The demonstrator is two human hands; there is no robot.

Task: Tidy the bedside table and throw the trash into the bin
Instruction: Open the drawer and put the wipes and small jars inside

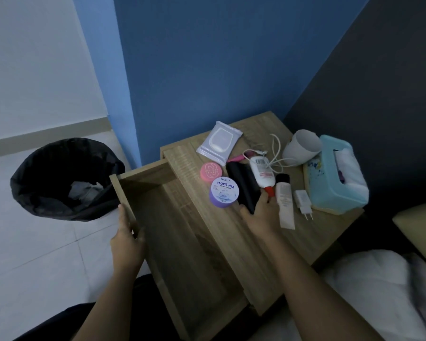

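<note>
The wooden bedside table (312, 232) has its drawer (182, 217) pulled out, with nothing inside. My left hand (127, 239) grips the drawer's front panel. My right hand (258, 215) holds the near end of a flat black pouch (244, 185) lying on the tabletop. Around it lie a purple cream jar (223, 195), a pink round tin (211, 171), a wipes pack (218, 143), a white bottle with a red cap (262, 173), a white tube (284, 200), a charger plug (303, 200) and a white cable (276, 148). The black-lined bin (64, 178) stands on the floor at left.
A white cup (301, 147) lies on its side beside a turquoise tissue box (335, 173) at the table's back right. A pink item (239, 157) pokes out behind the pouch. Crumpled paper sits in the bin. Bedding (369, 291) lies at the lower right, blue wall behind.
</note>
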